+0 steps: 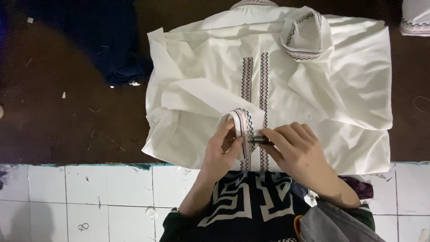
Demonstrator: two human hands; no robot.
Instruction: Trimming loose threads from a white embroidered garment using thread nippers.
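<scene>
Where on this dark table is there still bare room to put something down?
Bare tabletop lies left of the white shirt, below the dark blue cloth. A narrow strip runs along the shirt's right edge. It is crowded around the cuff, where both hands work.

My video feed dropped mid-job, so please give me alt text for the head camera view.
Both hands work at a trimmed cuff of a white shirt spread on a dark table: the left hand pinches the cuff while the right hand holds a small dark tool against it. A dark blue garment lies at upper left.
</scene>
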